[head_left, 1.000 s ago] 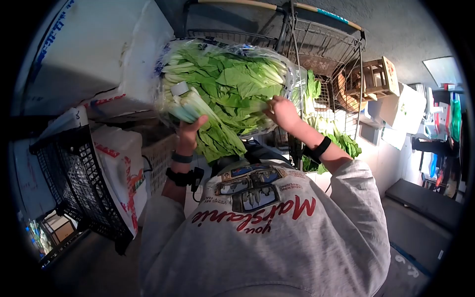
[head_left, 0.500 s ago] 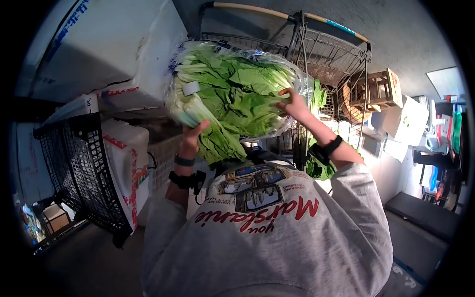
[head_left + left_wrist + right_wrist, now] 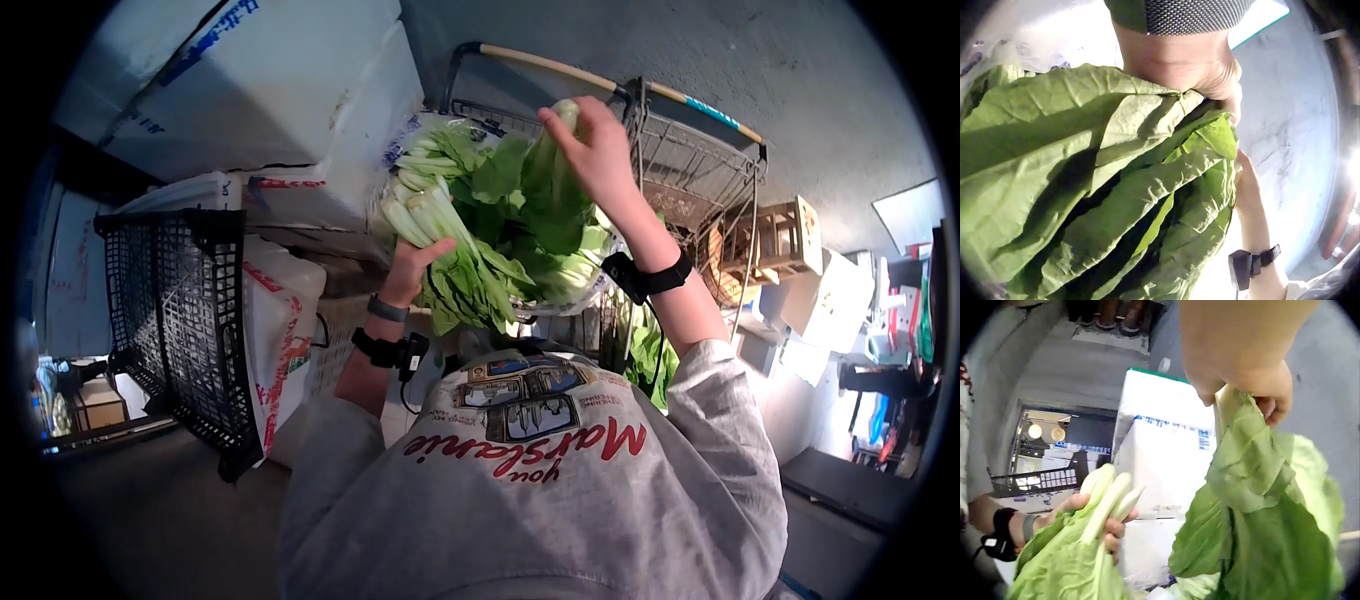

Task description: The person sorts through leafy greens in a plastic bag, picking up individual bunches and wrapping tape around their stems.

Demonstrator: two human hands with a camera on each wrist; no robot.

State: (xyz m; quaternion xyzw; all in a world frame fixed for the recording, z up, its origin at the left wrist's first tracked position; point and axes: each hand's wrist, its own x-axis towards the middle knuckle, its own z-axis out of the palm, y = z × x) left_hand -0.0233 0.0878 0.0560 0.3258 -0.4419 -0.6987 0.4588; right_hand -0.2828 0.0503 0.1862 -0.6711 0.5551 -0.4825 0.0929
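My left hand [image 3: 418, 265] grips a bunch of leafy greens [image 3: 470, 265] around its pale stems, the leaves fanning toward my body. Between the thumb and fingers of my right hand [image 3: 600, 155] is the stem base of another leafy green [image 3: 552, 200], held upright with its leaves hanging down. In the right wrist view, this green [image 3: 1254, 481] dangles below the fingers, and the left-hand bunch shows several thick white stems [image 3: 1110, 497]. More greens [image 3: 440, 152] lie beneath both hands in a clear plastic bag [image 3: 393, 155] with blue print.
A wire shopping cart [image 3: 690, 150] stands ahead to the right, with more greens [image 3: 650, 350] low on that side. White foam boxes [image 3: 320, 90] are stacked at the left. A black plastic crate [image 3: 180, 310] leans nearer on the left. Beyond the cart is a wooden crate [image 3: 780, 240].
My right hand has taken a leafy green from the bag's right side and raised it up and away from me. My left hand keeps holding its bunch.
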